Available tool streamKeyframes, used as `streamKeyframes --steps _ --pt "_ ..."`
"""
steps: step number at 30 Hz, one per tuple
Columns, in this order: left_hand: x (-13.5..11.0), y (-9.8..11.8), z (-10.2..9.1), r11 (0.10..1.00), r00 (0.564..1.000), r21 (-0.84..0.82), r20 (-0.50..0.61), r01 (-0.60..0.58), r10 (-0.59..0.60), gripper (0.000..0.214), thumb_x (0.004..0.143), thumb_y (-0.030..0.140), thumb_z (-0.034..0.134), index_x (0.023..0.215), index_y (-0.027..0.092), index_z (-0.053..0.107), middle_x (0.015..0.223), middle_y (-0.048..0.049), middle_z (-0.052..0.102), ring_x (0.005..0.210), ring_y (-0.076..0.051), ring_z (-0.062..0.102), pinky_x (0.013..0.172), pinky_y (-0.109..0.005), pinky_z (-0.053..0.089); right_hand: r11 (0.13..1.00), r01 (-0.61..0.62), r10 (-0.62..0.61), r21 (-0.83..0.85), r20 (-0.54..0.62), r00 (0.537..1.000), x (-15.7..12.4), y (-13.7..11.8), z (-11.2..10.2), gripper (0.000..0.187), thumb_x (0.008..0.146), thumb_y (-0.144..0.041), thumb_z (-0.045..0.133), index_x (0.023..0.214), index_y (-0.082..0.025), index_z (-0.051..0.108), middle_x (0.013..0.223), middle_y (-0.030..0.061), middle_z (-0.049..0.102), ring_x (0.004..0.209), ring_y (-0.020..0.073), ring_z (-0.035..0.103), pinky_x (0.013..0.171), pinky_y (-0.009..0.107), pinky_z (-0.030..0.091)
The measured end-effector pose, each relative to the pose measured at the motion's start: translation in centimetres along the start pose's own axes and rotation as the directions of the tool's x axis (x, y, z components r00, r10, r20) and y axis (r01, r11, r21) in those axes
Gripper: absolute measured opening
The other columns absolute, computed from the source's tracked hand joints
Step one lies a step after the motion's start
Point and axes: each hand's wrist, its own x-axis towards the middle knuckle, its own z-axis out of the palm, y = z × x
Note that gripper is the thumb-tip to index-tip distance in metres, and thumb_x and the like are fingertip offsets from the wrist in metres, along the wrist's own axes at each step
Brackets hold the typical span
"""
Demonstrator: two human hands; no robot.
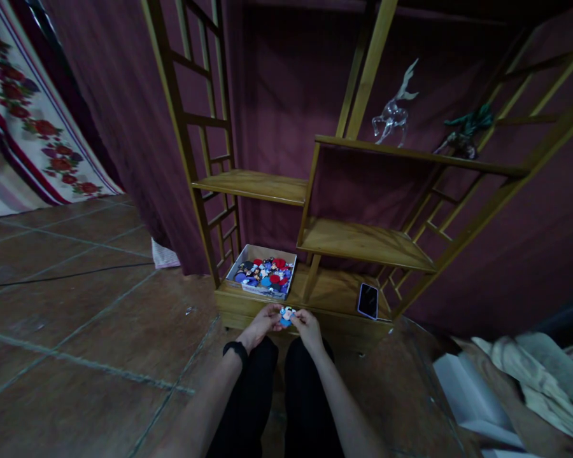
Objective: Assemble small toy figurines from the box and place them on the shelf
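My left hand (263, 323) and my right hand (306, 325) meet just above my knees, both pinched on a small blue and white toy figure (286, 315). A black band sits on my left wrist. Just beyond the hands, a white box (262, 271) full of several small colourful toys, red, blue and black, rests on the bottom board of a wooden shelf unit (358, 245).
A dark phone (368, 300) lies on the bottom board right of the box. A clear glass deer (394, 108) and a dark green figurine (465, 130) stand on the upper shelf. A maroon curtain hangs behind; tiled floor spreads left; cloth and paper lie at right.
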Motion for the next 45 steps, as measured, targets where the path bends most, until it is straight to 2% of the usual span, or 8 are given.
streamKeyframes --steps 6,10,15,19,26,33,40,45 --pt "-0.2 0.8 -0.1 0.999 0.999 -0.012 0.019 0.038 -0.038 0.045 0.070 0.043 0.064 0.102 0.015 0.051 0.083 -0.0102 0.066 0.069 -0.016 0.064 0.060 -0.024 0.047 0.995 0.024 -0.019 0.092 -0.054 0.998 -0.3 -1.7 -1.4 0.020 0.069 -0.039 0.058 0.063 -0.020 0.062 0.061 -0.0021 0.060 0.061 0.0154 0.054 0.057 0.024 0.040" --pt "0.0 1.1 -0.6 0.999 0.999 0.003 -0.023 0.045 -0.045 0.047 0.069 0.046 0.064 0.102 0.015 0.052 0.083 -0.0113 0.066 0.070 -0.017 0.064 0.061 -0.025 0.046 0.983 0.113 -0.102 0.147 -0.083 0.991 1.4 -5.6 -5.0 0.020 0.068 -0.039 0.061 0.068 -0.019 0.062 0.069 -0.0004 0.061 0.066 0.0158 0.055 0.062 0.025 0.042" --pt "0.0 1.0 -0.6 0.999 0.999 0.036 -0.024 0.028 -0.027 0.047 0.063 0.038 0.071 0.100 0.016 0.054 0.080 -0.0089 0.066 0.069 -0.016 0.063 0.062 -0.025 0.045 0.946 0.236 -0.199 0.221 -0.178 0.964 7.3 -11.9 -11.3 0.020 0.068 -0.037 0.063 0.076 -0.019 0.062 0.077 0.0017 0.064 0.071 0.0160 0.057 0.069 0.028 0.044" --pt "0.1 0.8 -0.4 0.999 0.999 0.043 -0.031 -0.005 0.006 0.044 0.061 0.038 0.071 0.096 0.016 0.057 0.077 -0.0071 0.066 0.067 -0.015 0.062 0.061 -0.023 0.044 0.936 0.243 -0.176 0.254 -0.260 0.950 13.2 -14.5 -14.0 0.024 0.060 -0.037 0.068 0.071 -0.017 0.061 0.067 0.0006 0.063 0.059 0.0124 0.055 0.062 0.026 0.044" --pt "0.4 0.5 -0.4 0.997 0.999 0.078 -0.045 -0.024 0.028 0.046 0.058 0.044 0.071 0.091 0.015 0.058 0.073 -0.0051 0.064 0.063 -0.014 0.060 0.058 -0.023 0.042 0.948 0.151 -0.096 0.281 -0.202 0.975 20.4 -14.6 -11.6 0.026 0.051 -0.038 0.071 0.060 -0.016 0.058 0.057 -0.0021 0.058 0.052 0.0100 0.053 0.057 0.024 0.044" --pt "0.9 0.3 -1.4 0.994 0.999 0.110 -0.030 -0.011 0.014 0.047 0.058 0.048 0.070 0.090 0.016 0.058 0.073 -0.0040 0.064 0.064 -0.014 0.059 0.058 -0.023 0.041 0.971 0.132 -0.097 0.199 -0.175 0.980 24.8 -13.7 -9.0 0.020 0.057 -0.035 0.065 0.062 -0.017 0.059 0.058 -0.0017 0.059 0.055 0.0112 0.055 0.058 0.024 0.045" --pt "1.5 -0.1 -2.0 0.992 1.000 0.126 -0.020 0.023 -0.021 0.050 0.056 0.052 0.069 0.089 0.016 0.058 0.073 -0.0040 0.063 0.063 -0.013 0.059 0.056 -0.023 0.040 0.984 0.118 -0.141 -0.136 -0.175 0.974 26.5 -12.4 -8.8 0.017 0.060 -0.033 0.062 0.064 -0.017 0.061 0.062 -0.0015 0.062 0.060 0.0135 0.056 0.062 0.025 0.044" --pt "1.4 0.0 -1.9 0.993 1.000 0.117 -0.015 0.021 -0.020 0.047 0.059 0.049 0.068 0.091 0.016 0.057 0.073 -0.0039 0.064 0.063 -0.012 0.059 0.057 -0.022 0.040 0.984 0.136 -0.149 -0.114 -0.118 0.982 26.4 -12.2 -9.0 0.022 0.061 -0.029 0.062 0.079 -0.016 0.061 0.073 0.0019 0.064 0.066 0.0149 0.058 0.067 0.028 0.045"
